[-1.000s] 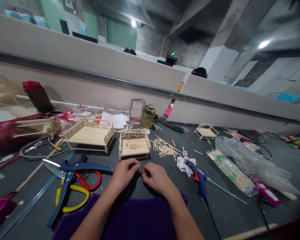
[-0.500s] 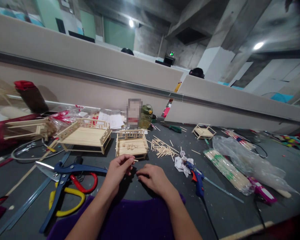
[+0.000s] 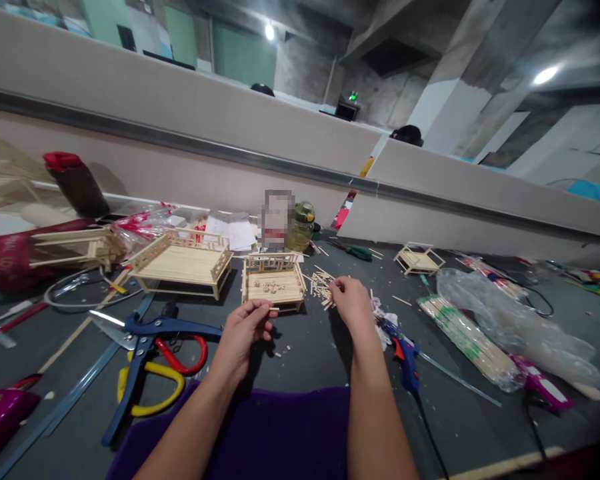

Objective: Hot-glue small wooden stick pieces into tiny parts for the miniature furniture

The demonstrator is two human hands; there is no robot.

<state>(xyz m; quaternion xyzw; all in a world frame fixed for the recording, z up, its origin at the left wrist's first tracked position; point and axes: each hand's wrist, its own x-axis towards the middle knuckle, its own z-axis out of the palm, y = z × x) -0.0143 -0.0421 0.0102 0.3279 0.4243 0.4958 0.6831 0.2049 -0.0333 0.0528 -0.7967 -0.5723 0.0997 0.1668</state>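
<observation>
My left hand (image 3: 250, 331) pinches a short wooden stick (image 3: 275, 309) between thumb and fingertips, just in front of a small wooden model bench (image 3: 275, 283) with several little pieces on its seat. Over the pile of short wooden sticks (image 3: 321, 285) is my right hand (image 3: 353, 300), fingers drawn together at the pile's right side. What its fingertips hold, if anything, is hidden. A larger wooden model bed (image 3: 183, 263) stands to the left of the bench. Right of my right hand lies a blue hot glue gun (image 3: 407, 363) beside a crumpled white tissue (image 3: 386, 333).
Blue-handled cutters (image 3: 143, 333) and scissors with red and yellow handles (image 3: 153, 397) lie on the left. A bag of sticks (image 3: 467, 340) lies right, by clear plastic wrap (image 3: 520, 333). At the back stand a small wooden frame (image 3: 419, 259) and a greenish bottle (image 3: 303, 230).
My right hand has moved forward and right, from beside my left hand to the stick pile. The left hand still holds its stick near the bench. The view has shifted slightly.
</observation>
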